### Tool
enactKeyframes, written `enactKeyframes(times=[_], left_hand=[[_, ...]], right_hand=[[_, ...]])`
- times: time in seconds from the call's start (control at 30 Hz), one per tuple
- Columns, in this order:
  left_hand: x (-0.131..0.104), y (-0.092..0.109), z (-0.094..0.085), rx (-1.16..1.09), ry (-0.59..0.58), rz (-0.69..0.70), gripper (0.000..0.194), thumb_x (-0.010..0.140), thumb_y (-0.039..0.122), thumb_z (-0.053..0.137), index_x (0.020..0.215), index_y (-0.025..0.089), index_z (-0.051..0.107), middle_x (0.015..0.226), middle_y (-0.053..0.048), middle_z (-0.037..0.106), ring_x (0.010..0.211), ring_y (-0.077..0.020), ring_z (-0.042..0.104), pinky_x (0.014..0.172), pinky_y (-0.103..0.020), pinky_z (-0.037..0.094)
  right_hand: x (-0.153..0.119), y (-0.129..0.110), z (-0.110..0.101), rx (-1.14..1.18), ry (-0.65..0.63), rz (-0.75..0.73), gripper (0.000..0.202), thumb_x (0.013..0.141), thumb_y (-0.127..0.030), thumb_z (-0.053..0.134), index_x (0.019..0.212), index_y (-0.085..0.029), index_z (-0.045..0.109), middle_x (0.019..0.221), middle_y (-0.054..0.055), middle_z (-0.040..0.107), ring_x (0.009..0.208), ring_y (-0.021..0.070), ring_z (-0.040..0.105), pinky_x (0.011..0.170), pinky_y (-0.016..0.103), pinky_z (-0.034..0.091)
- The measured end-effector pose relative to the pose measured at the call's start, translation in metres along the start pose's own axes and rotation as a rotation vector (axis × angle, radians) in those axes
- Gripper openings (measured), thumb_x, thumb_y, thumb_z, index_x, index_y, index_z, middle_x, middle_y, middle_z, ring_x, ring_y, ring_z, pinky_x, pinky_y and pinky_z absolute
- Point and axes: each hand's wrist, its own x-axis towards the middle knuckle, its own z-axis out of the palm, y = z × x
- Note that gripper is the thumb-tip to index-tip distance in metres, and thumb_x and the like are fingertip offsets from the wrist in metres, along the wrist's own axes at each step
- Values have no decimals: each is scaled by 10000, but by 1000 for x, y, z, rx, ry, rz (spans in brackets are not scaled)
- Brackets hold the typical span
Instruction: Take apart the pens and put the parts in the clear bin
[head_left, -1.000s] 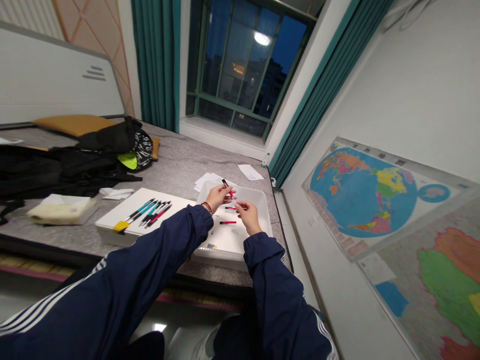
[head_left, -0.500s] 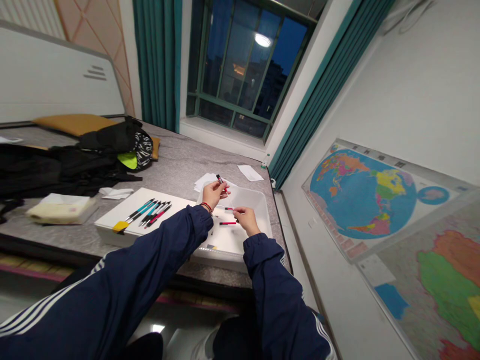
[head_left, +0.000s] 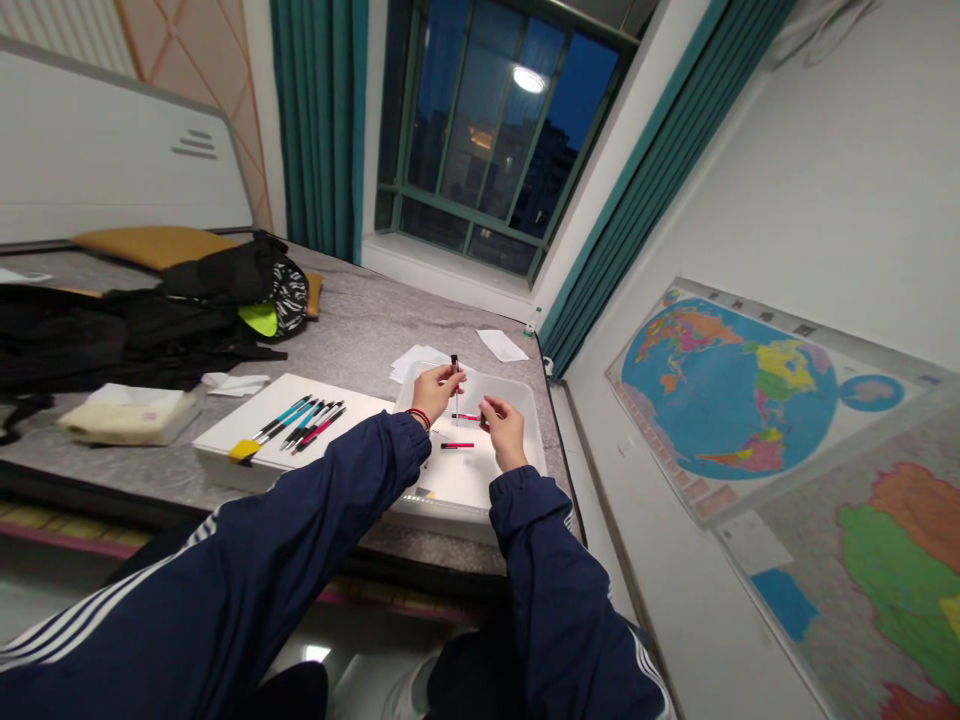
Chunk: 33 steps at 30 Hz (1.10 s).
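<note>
Head view, frame centre: left hand [head_left: 433, 390] pinches a pen [head_left: 454, 385] upright, long axis vertical, above the white tray [head_left: 517, 400]. Right hand [head_left: 504, 428], fingers curled, grip unclear, sits just right of it.

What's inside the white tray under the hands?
In the white tray: two red pen parts, one near the right hand. The left hand holds a thin pen refill upright. Hands and sleeves hide the rest.
</note>
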Motion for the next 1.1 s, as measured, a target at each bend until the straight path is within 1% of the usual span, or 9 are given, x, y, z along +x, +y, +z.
enactKeyframes(times=[0.17,0.27,0.4,0.53,0.67,0.8,0.97,1.03,1.1], left_hand=[[-3,-2,2,41,-69,14,322,749,420,709,920,147,719,848,-82,734,597,-147,675,570,-248,522],[-3,-2,1,51,-83,28,308,752,410,707,914,149,718,836,-74,733,591,-141,667,585,-251,528],[-3,-1,1,61,-92,53,288,764,403,692,886,144,715,836,-72,731,589,-131,651,593,-252,540],[-3,0,0,60,-87,64,284,759,404,693,869,143,715,838,-72,728,572,-121,626,599,-266,553],[-4,-2,1,43,-89,62,280,758,397,696,867,140,712,828,-70,724,564,-115,615,593,-261,554],[-4,-1,2,16,-91,36,277,742,392,714,868,145,711,825,-63,727,581,-120,623,597,-255,547],[-6,4,3,22,-109,-1,268,748,387,713,870,148,701,822,-68,725,584,-134,651,577,-252,514],[-8,6,4,6,-127,-27,284,742,395,722,873,144,695,837,-78,727,587,-138,659,575,-253,506],[-10,8,5,-18,-173,-55,318,736,409,729,894,137,688,856,-93,730,601,-147,670,576,-256,504]], right_hand=[[-4,-2,0,-8,-11,85,413,721,-423,691,1023,-142,681,928,64,676,566,84,579,522,227,499],[-6,-4,1,30,29,137,349,723,-393,706,973,-158,642,905,50,674,532,74,579,507,214,499],[-9,-7,-1,66,59,254,260,738,-314,709,930,-170,609,799,21,660,515,71,576,493,194,490],[-11,-11,-4,154,-3,406,276,712,-174,704,975,-183,620,858,42,699,485,67,561,442,183,466],[-10,-8,-5,215,-16,516,198,678,-69,672,846,-164,625,790,52,702,460,62,535,443,184,473],[-6,0,-6,106,17,423,118,693,-118,666,797,-167,638,761,55,696,514,99,581,522,237,526],[2,13,-10,-356,116,55,167,734,-287,648,861,-194,707,925,65,726,875,190,673,821,327,532],[3,15,-9,-438,76,-5,189,752,-328,629,851,-192,715,923,66,734,911,197,664,866,327,507],[1,14,-5,-434,-37,-35,208,758,-354,630,834,-181,716,871,61,737,844,194,663,829,316,506]])
